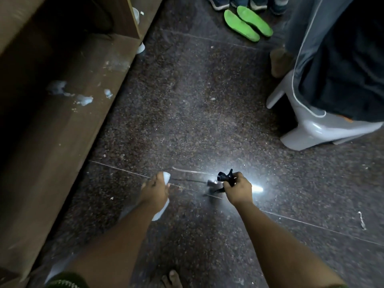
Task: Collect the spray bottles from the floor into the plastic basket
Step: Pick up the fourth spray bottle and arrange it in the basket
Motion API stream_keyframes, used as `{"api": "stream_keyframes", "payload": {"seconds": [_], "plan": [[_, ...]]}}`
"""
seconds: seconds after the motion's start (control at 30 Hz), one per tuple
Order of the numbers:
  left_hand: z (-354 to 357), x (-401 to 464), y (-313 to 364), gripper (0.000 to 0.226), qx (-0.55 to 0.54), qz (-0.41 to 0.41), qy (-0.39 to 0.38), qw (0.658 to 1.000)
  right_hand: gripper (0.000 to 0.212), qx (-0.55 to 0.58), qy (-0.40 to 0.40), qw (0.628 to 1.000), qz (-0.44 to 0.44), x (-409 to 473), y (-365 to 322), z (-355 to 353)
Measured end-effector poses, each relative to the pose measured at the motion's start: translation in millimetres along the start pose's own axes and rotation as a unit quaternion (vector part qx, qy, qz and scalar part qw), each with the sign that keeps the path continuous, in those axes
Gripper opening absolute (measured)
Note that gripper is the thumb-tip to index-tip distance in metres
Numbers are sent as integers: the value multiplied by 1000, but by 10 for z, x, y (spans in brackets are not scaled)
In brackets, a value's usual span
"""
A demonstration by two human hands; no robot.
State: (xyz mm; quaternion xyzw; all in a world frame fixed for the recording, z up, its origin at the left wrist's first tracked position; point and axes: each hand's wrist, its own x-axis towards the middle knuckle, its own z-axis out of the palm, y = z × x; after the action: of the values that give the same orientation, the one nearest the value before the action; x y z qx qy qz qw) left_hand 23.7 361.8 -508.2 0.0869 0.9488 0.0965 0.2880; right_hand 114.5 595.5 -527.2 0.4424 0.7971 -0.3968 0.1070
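1. I stand over a dark speckled stone floor [187, 100]; a wooden shelf unit [62, 90] runs along my left, a grey plastic stool [311, 129] draped with dark cloth sits to my right, and green insoles [247, 22] lie at the far end beside some shoes.
2. My left hand [154, 192] is curled round a white spray bottle [164, 204], held just above the floor. Its long axis runs from near-right to far-left under my palm, one pale end showing past my fingers, the other below my wrist.
3. My right hand [239, 189] grips a black trigger sprayer head [225, 177], nozzle pointing left toward the bottle. Whether a bottle hangs under it I cannot tell; glare hides that spot.
4. I judge both light, probably thin plastic that gives a little when squeezed, and smooth enough to slip. The body is best taken round its middle, the sprayer by its neck rather than the trigger.
5. The plastic basket is not in view, so I still have to find it before dropping these in.
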Motion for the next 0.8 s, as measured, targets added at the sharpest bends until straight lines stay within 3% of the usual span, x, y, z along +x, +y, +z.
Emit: {"api": "stream_keyframes", "payload": {"seconds": [0.27, 0.53, 0.8], "plan": [[-1198, -687, -106, 48, 14, 25, 44, 999, 33, 7, -31, 994, -106, -744, -1053, -716], [-2060, -1359, -304, 44, 35, -37, 6, 999, 34, 3, -16, 988, -153, -1419, -1925, -1161], [-2707, -1912, -406, 45, 73, -10, -38, 997, 39, -14, -32, 976, -215, -1996, -2680, -1460]]}}
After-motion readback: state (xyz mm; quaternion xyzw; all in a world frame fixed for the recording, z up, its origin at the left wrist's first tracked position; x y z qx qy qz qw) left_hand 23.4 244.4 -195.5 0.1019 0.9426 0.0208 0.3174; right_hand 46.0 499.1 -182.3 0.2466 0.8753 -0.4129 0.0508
